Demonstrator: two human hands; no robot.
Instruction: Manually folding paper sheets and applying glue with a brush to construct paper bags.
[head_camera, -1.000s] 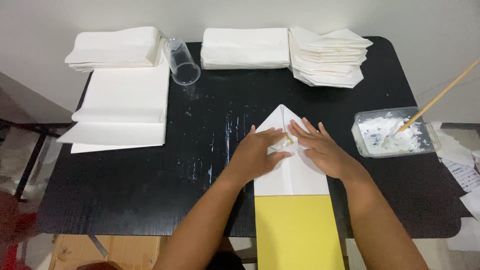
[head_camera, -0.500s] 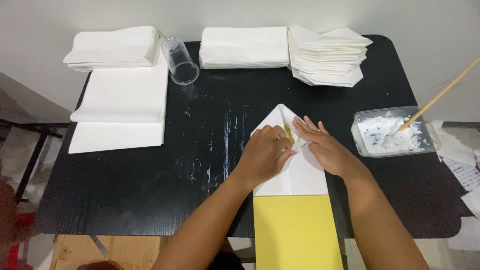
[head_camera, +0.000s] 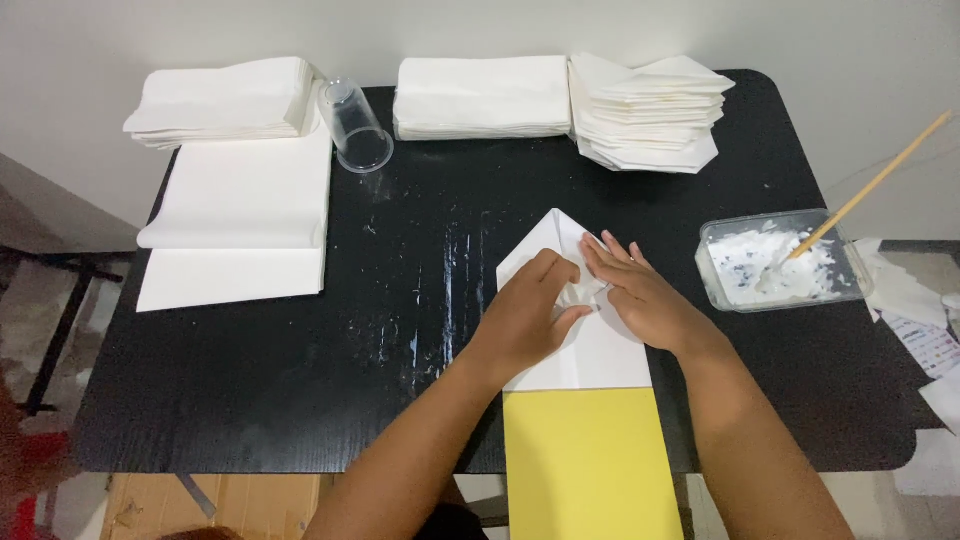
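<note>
White folded paper, pointed at top, yellow below, partly hidden under my left hand and right hand, fingers pressing flat.

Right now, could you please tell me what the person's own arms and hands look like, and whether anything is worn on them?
Both forearms are bare up to the picture's lower edge: no sleeves show. The left hand and right hand wear no gloves, and no ring, watch or bracelet can be seen. Nails look short and unpainted.

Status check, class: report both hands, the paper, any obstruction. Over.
Left hand, right hand pressing flat on pointed white paper. Paste tray apart, right. Nothing obstructing.
</note>
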